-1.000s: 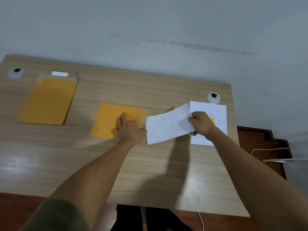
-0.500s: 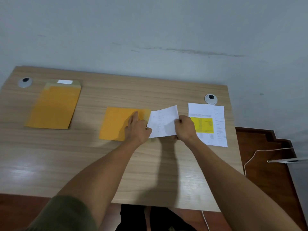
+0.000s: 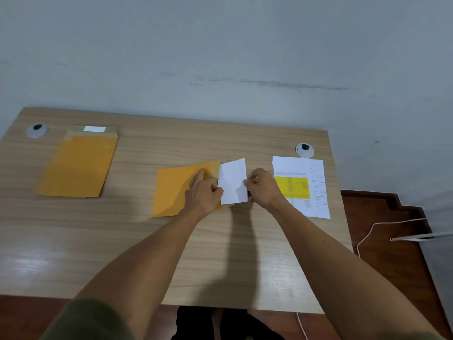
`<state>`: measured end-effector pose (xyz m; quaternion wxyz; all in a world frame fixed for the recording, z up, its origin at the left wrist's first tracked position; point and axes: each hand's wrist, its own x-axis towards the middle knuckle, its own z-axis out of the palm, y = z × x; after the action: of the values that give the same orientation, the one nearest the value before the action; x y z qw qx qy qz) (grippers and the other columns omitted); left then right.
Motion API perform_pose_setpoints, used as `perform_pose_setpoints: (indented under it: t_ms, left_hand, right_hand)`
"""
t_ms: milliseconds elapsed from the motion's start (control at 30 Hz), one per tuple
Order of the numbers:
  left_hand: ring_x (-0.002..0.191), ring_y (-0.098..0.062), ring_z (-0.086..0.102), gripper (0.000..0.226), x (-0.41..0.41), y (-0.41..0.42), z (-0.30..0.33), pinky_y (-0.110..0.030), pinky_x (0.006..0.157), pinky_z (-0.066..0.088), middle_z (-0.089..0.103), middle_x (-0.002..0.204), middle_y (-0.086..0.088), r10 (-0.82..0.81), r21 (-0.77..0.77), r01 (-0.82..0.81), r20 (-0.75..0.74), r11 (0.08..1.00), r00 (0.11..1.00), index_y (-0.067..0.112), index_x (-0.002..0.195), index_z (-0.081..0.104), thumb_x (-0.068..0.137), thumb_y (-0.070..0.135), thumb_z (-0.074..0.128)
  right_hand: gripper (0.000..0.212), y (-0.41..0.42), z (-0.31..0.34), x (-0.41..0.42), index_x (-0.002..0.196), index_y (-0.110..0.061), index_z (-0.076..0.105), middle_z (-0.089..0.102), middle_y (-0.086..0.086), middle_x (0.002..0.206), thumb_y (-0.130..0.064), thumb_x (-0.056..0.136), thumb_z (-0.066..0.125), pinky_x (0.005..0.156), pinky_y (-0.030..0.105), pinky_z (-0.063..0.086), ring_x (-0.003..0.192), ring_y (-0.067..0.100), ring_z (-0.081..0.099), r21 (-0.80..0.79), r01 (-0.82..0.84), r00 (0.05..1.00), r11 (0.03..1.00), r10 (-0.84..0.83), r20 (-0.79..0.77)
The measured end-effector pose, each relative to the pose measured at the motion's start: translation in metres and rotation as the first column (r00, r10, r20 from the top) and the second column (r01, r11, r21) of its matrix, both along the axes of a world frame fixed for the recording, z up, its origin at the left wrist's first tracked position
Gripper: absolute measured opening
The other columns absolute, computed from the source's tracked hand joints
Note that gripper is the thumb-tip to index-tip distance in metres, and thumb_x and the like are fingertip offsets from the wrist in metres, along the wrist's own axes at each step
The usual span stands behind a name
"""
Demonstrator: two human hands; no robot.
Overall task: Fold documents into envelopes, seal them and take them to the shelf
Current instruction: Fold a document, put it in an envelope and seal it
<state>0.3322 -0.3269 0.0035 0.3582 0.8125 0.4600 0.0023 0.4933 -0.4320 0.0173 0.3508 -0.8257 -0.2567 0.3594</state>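
Center of frame: folded white doc (image 3: pixel 232 181) sits partway into the mouth of the orange envelope (image 3: pixel 179 190), most of the sheet sticking out to the right. Left hand (image 3: pixel 204 192) lies on the envelope's right end w/ fingers curled, its grip closed on the doc's left edge and prob. the envelope lip; index finger points up-left along the orange. Right hand (image 3: pixel 263 186) pinches the doc's right edge, grip closed on paper.

Second envelope (image 3: pixel 78 163) lies flat in the upper left of the table (image 3: pixel 147 253), white strip at its top. Stack of printed sheets (image 3: pixel 302 186) w/ a yellow block lies right of center, well apart from the hands.

Risks, as judged: the doc looks about as tall as the opening, so a corner may snag on the lip and crumple. If the left hand presses the mouth flat, the sheet buckles between the hands. Envelope could also slide left under the push.
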Motion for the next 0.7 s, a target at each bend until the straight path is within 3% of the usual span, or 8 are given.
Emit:
perform_pose_setpoints:
  t_ms: [133,267,467,600,700]
  left_hand:
    - [0.152,-0.023,0.014,0.022,0.001,-0.002,0.003,-0.049,0.104,0.036,0.020,0.165,-0.005,-0.005,-0.001,0.005,0.022,1.000,1.000,0.015,0.071,0.050,0.089,0.026,0.055]
    - [0.152,-0.022,0.012,0.017,0.001,0.010,0.016,-0.050,0.110,0.031,0.017,0.166,-0.004,-0.082,0.015,0.081,0.090,0.997,0.993,0.012,0.080,0.057,0.089,0.026,0.056]
    - [0.153,-0.018,0.010,0.019,0.009,0.005,0.021,-0.049,0.112,0.032,0.014,0.167,0.000,-0.130,-0.009,0.136,0.236,0.991,0.963,0.019,0.075,0.055,0.092,0.027,0.057]
    - [0.153,-0.017,0.010,0.017,0.007,0.001,0.024,-0.051,0.113,0.032,0.012,0.167,0.002,-0.125,-0.030,0.142,0.312,0.989,0.942,0.022,0.077,0.054,0.092,0.028,0.059]
    - [0.152,-0.018,0.013,0.018,-0.001,0.001,0.024,-0.051,0.113,0.032,0.013,0.167,0.003,-0.136,-0.020,0.149,0.299,0.989,0.944,0.021,0.079,0.055,0.093,0.030,0.060]
  right_hand:
    - [0.008,0.001,0.005,-0.001,0.080,-0.009,0.059,0.074,0.024,0.090,-0.006,0.087,0.061,0.053,0.032,0.052,0.063,0.027,0.067,0.015,0.070,0.987,0.997,-0.067,-0.144]
    - [0.010,0.010,0.014,-0.008,0.079,-0.008,0.063,0.070,0.010,0.081,-0.006,0.087,0.069,0.052,0.027,0.050,0.069,0.022,0.066,0.109,0.096,0.984,0.989,-0.078,-0.159]
    - [0.017,0.016,0.012,-0.012,0.068,-0.010,0.068,0.062,-0.001,0.065,-0.006,0.082,0.078,0.055,0.017,0.044,0.056,0.012,0.055,0.192,0.086,0.991,0.978,-0.064,-0.113]
    - [0.018,0.021,-0.002,-0.017,0.063,-0.006,0.071,0.065,0.006,0.067,0.003,0.078,0.074,0.069,0.033,0.048,0.065,0.017,0.057,0.226,0.128,0.980,0.966,-0.087,-0.180]
    - [0.019,0.022,-0.007,-0.023,0.064,-0.007,0.072,0.065,0.011,0.070,0.004,0.079,0.074,0.068,0.035,0.049,0.068,0.019,0.058,0.212,0.169,0.966,0.963,-0.120,-0.227]
